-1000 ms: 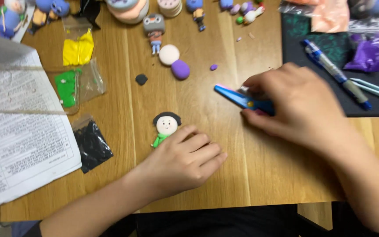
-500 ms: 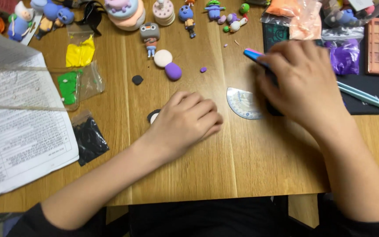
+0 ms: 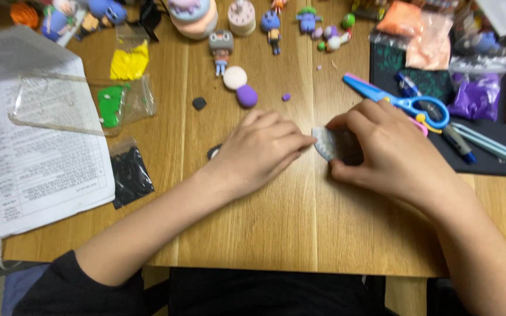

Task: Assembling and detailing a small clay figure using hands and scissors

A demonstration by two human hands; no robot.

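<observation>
My left hand lies palm down on the wooden table, covering a small clay figure. Only a black bit of the figure shows at the hand's left edge. Its fingertips reach a small clear plastic protractor. My right hand grips that protractor from the right and hides most of it. Blue scissors with a pink edge lie just beyond my right hand, free of both hands.
Printed papers and a clear plastic case lie at the left, with bags of yellow, green and black clay. White and purple clay balls and small figures stand at the back. A black mat holds pens and clay bags.
My right hand has let go of the blue scissors, which now lie by the mat, and has taken the clear protractor. My left hand has moved over the clay figure and covers it.
</observation>
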